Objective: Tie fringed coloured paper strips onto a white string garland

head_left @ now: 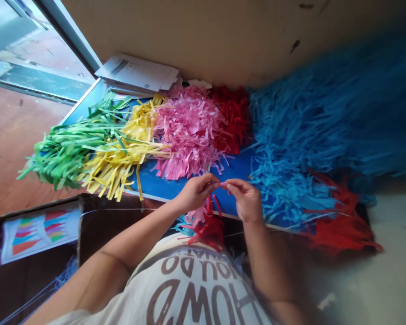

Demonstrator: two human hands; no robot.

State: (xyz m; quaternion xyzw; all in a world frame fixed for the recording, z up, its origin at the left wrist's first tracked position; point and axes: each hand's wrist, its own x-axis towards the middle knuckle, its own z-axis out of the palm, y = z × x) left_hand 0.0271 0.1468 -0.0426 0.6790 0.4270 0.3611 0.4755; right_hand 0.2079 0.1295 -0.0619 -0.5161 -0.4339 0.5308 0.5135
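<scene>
Near the table's front edge, my left hand (pixel 199 192) and my right hand (pixel 247 198) meet almost fingertip to fingertip, both closed in a pinch. Between them shows a small bit of a pink paper strip (pixel 223 184); most of it is hidden by the fingers. Below my hands, a string (pixel 122 209) runs along the table edge. A bunch of red fringe (pixel 209 232), pink fringe (pixel 199 215) and light blue fringe (pixel 184 225) hangs in front of my shirt.
On the blue table (pixel 182 187) lie heaps of green fringe (pixel 71 149), yellow fringe (pixel 122 158), pink fringe (pixel 192 131), red fringe (pixel 233 117) and blue fringe (pixel 284 176). Papers (pixel 138 74) are stacked behind. A box (pixel 98 230) with a picture sheet (pixel 42 232) stands left.
</scene>
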